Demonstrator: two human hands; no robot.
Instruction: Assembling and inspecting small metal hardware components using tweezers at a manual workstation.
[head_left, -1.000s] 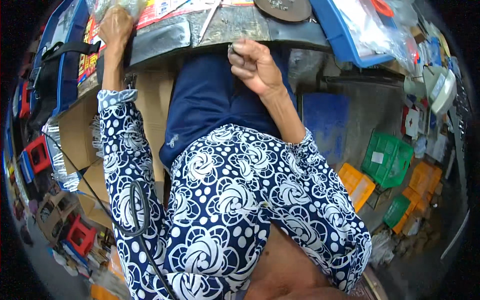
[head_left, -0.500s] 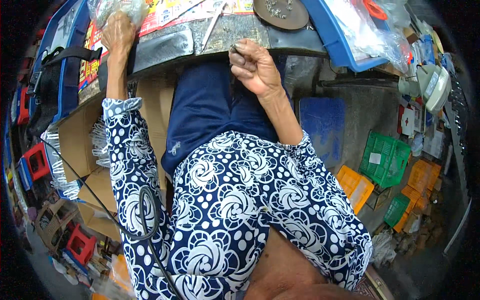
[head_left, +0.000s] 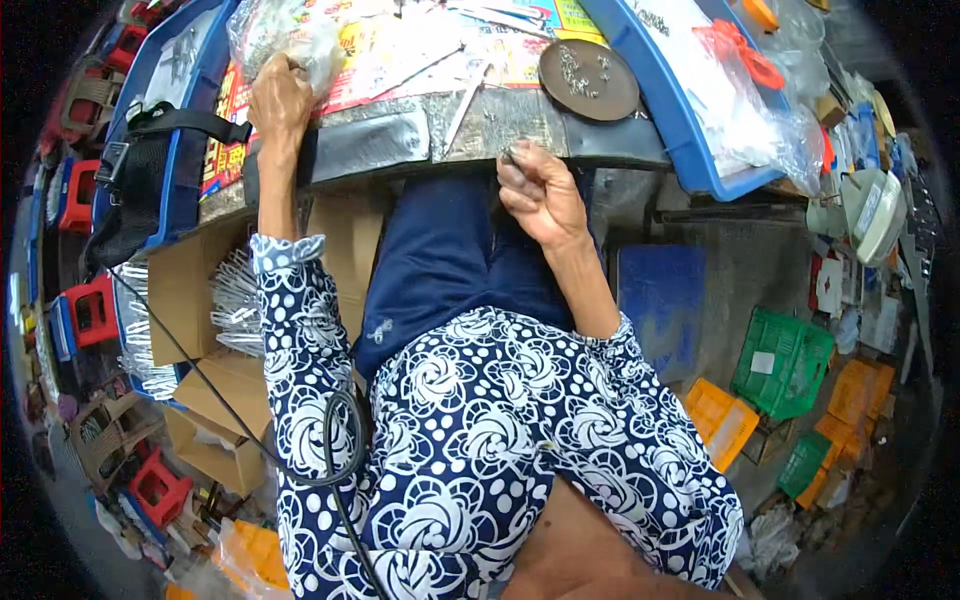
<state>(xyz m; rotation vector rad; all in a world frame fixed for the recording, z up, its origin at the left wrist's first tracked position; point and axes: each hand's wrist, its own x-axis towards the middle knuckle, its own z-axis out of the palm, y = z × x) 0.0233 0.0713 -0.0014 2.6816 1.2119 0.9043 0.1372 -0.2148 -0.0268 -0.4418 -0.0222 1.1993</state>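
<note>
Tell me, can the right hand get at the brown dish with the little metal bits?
Probably yes: the right hand is near the brown dish, and nothing visible blocks the way between them. The hand is curled, though, apparently around a small dark piece.

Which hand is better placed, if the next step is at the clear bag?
Probably the left hand: it is right up against the bag. The right hand is farther off, by the near edge of the table, and seems to pinch a small piece.
</note>
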